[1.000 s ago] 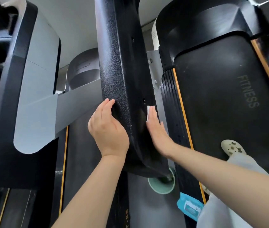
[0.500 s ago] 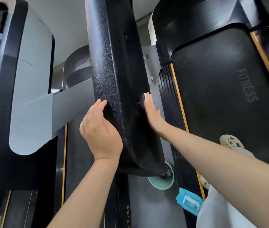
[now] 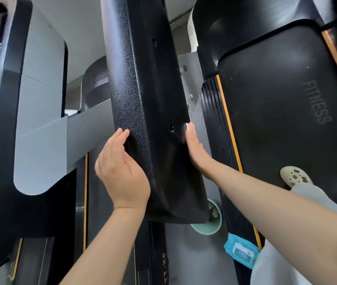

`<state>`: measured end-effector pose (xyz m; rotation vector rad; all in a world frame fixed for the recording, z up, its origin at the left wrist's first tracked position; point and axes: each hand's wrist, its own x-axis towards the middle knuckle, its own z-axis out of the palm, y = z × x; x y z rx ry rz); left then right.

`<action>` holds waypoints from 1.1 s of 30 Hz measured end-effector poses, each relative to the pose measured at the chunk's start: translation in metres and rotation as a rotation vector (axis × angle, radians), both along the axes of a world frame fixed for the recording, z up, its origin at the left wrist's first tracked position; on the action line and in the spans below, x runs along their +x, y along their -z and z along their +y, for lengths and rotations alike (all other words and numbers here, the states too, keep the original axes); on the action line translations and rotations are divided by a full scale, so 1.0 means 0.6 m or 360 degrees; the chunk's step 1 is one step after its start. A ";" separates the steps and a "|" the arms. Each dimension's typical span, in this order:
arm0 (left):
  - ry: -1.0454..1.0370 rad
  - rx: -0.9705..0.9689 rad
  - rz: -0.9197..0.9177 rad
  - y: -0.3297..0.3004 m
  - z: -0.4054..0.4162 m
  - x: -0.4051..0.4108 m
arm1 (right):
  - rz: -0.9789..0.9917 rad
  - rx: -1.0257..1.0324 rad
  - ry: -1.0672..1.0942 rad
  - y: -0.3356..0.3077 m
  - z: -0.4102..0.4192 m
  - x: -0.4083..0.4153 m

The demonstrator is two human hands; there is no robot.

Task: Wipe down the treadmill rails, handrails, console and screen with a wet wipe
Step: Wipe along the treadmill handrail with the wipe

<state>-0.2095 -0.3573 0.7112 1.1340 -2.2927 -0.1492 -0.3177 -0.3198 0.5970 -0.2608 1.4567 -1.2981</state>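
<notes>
Two hands on one black textured handrail [image 3: 143, 103], one at each side. Fingers [image 3: 191, 132] of the right hand [image 3: 196, 150]: straight, held together, pressed flat against the rail's right face. White wet wipe [image 3: 187, 126]: only a small edge shows at the fingertips, caught between them and the rail; the rest is hidden under the palm. Fingers [image 3: 120, 136] of the left hand [image 3: 120, 171]: straight and relaxed, tips touching the rail's left edge, palm turned toward it, holding nothing.

Handrail: broad, pebbled black plastic, running from the upper frame down to a blunt rounded end just above the left wrist; small screw holes on its right face near the wipe.

Right of the rail: ribbed black side rail [image 3: 215, 128] with an orange stripe, then the dark treadmill belt [image 3: 276, 112] printed "FITNESS". One pale clog [image 3: 294, 176] stands on the belt, a grey trouser leg [image 3: 315, 194] above it.

Below the rail's end: green round bin [image 3: 208, 228] on the floor, partly hidden. Beside it, just against the side rail, a blue pack of wipes [image 3: 240, 251].

Left of the rail: grey crossbar [image 3: 60, 140] joining a grey and black upright [image 3: 19, 99] of a neighbouring machine.
</notes>
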 end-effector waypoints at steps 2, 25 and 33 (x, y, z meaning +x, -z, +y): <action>0.0003 0.0004 -0.0002 -0.001 0.000 0.001 | 0.0112 -0.0072 -0.0086 0.016 0.029 0.032; 0.0015 -0.0005 -0.0015 -0.002 -0.001 0.000 | -0.0109 0.0092 -0.0054 0.083 0.070 0.105; 0.0037 0.0040 -0.0001 -0.003 -0.001 0.002 | -0.0182 0.0027 -0.0007 0.129 0.035 0.063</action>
